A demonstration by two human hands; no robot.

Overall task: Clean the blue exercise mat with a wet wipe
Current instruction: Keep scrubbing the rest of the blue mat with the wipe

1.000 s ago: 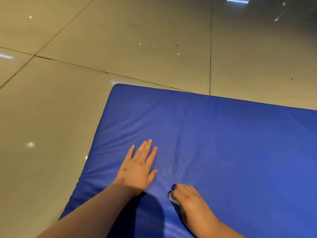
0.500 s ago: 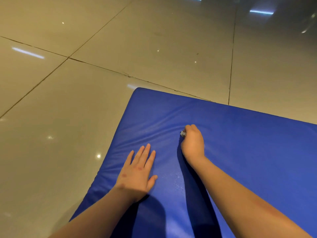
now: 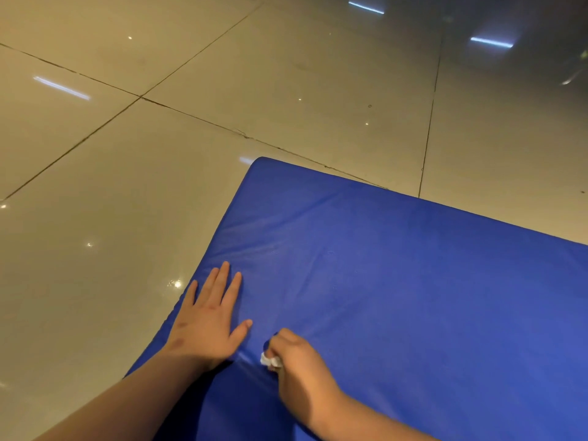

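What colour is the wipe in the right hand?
White; the wet wipe peeks from the right hand, head view.

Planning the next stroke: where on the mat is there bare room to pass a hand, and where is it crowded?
The mat is bare from the right hand to its far edge and rightward, and beyond the left hand up to the far corner. Crowded: near-left, where that flat hand's thumb and the wipe nearly meet.

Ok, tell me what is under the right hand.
A bit of white wet wipe pokes out from the curled fingers of the right hand, on the blue mat. The rest of the wipe and the mat beneath the hand are covered.
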